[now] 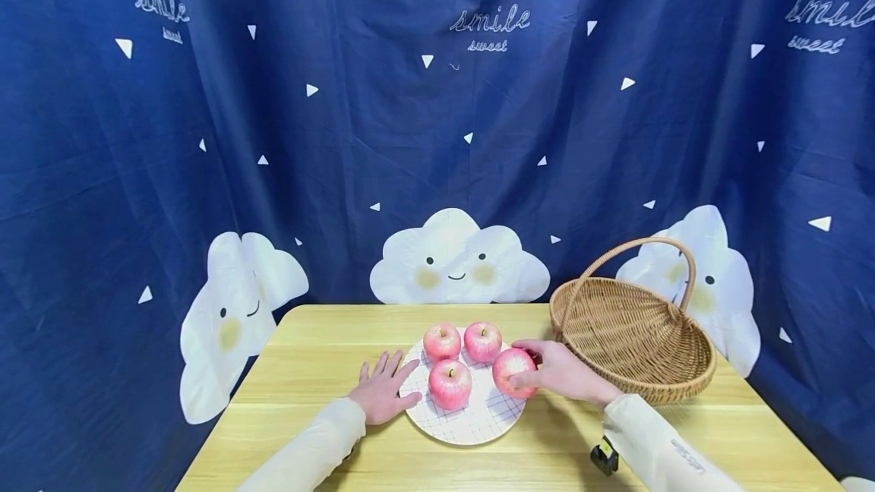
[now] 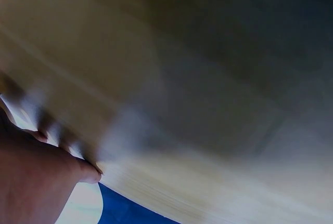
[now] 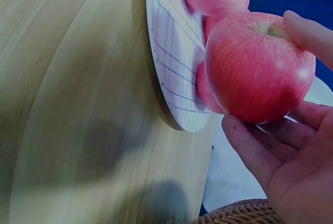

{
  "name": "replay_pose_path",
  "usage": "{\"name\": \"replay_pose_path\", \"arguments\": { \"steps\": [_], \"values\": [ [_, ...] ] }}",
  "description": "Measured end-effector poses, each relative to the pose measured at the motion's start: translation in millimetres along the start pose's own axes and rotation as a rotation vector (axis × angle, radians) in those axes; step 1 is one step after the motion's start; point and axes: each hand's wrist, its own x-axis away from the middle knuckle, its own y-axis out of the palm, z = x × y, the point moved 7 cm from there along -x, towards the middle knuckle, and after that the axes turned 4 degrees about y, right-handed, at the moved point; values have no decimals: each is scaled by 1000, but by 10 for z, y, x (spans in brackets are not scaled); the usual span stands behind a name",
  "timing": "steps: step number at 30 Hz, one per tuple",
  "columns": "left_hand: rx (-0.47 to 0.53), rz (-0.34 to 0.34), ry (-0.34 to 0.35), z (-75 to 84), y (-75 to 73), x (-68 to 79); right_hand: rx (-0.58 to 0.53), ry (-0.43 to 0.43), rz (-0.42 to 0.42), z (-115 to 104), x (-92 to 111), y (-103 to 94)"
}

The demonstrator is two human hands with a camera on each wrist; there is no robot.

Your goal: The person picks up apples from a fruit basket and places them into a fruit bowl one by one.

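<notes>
My right hand (image 1: 562,372) grips a pink-red apple (image 1: 514,372) at the right side of a round white plate (image 1: 478,425) with thin grid lines. In the right wrist view, thumb and fingers (image 3: 255,146) curl round that apple (image 3: 260,68). Three other apples rest on the plate: one in front (image 1: 450,385), one at the back left (image 1: 441,343) and one at the back right (image 1: 482,342). Fingers spread, my left hand (image 1: 384,395) lies at the plate's left edge. The left wrist view shows mostly blurred table, with part of the left hand (image 2: 41,177) at lower left.
A wicker basket (image 1: 632,329) with an arched handle stands right of the plate, near the right forearm. Everything sits on a light wooden table (image 1: 301,355). A dark blue curtain (image 1: 328,150) with clouds hangs behind it.
</notes>
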Motion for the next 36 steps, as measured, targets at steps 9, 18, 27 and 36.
{"name": "replay_pose_path", "arguments": {
  "steps": [9,18,27,36],
  "values": [
    [2,-4,-7,32,-38,27,11,8,-5,11,-64,131],
    [1,-4,-8,33,-42,26,35,-30,-16,-2,-117,226],
    [-2,-3,-2,50,-55,31,35,-34,-29,9,-130,271],
    [5,-2,-7,30,-38,16,68,-38,-33,37,-171,330]
  ]
}}
